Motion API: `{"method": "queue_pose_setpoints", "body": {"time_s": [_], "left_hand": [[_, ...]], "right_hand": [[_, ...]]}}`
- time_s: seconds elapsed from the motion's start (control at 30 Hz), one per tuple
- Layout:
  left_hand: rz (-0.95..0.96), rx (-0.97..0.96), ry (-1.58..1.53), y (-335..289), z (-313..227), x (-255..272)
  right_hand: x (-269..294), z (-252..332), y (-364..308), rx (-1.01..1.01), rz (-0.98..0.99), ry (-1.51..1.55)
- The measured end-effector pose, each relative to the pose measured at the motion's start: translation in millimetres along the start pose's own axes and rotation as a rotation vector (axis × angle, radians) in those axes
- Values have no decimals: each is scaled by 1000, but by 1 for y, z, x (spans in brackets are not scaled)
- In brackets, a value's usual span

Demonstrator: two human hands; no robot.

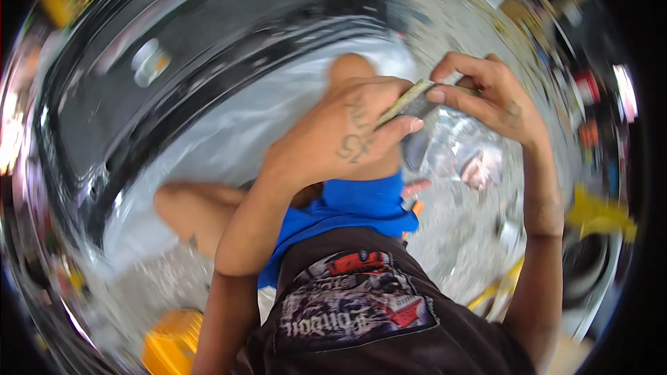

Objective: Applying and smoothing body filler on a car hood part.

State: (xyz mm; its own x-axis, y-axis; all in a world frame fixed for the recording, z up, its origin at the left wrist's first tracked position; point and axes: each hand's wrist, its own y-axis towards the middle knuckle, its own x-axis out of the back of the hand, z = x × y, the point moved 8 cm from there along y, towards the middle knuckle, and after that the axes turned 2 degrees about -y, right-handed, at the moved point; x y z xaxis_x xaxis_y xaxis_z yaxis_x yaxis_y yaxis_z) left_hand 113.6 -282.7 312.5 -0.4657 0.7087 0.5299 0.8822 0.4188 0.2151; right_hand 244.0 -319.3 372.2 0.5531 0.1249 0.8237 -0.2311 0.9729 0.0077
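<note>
Head view, only one: shirt [306, 250] nearest the lens, dark with a printed panel, blue shorts [361, 198] just past it. Person looks to be seated low, legs folded.

Block [417, 102] (flat, grey face, yellowish edge) is up in front of the body, right of centre, held between both hands. Left hand [354, 125]: thumb and fingers closed around its near-left end, no gap I can see. Right hand [497, 94]: thumb and index nipped together on the far end, a pale bit between them. Other right fingers curled.

Step in hand, my read: two-handed handling of the block, off the work. Next move calls for one hand to keep firm hold while the other shifts or lets go.

Around it: black panel [278, 7] on plastic sheet [229, 132], white tub [149, 62] over the panel, clear bag [462, 149] on the floor [451, 257].

Hard to make out: motion blur nearly everywhere. Left palm side hidden, block's underside too. Can't tell if the pale bit belongs to the block. Bag contents unclear. Panel runs into the dark rim; yellow box [174, 344] cut off lower left.
</note>
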Motion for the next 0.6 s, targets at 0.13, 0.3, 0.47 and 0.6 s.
{"method": "queue_pose_setpoints", "body": {"time_s": [0.13,0.3,0.47,0.6], "left_hand": [[-692,-18,536,-164,-62,90],[-1708,656,233,-484,-99,96],[-1903,995,462,-620,-142,-12],[-1670,1010,649,-587,-98,-54]], "right_hand": [[-37,113,51,237,-88,334],[-188,216,98,195,149,686],[-428,307,69,-98,739,1446],[-516,328,33,-439,893,1731]]}}
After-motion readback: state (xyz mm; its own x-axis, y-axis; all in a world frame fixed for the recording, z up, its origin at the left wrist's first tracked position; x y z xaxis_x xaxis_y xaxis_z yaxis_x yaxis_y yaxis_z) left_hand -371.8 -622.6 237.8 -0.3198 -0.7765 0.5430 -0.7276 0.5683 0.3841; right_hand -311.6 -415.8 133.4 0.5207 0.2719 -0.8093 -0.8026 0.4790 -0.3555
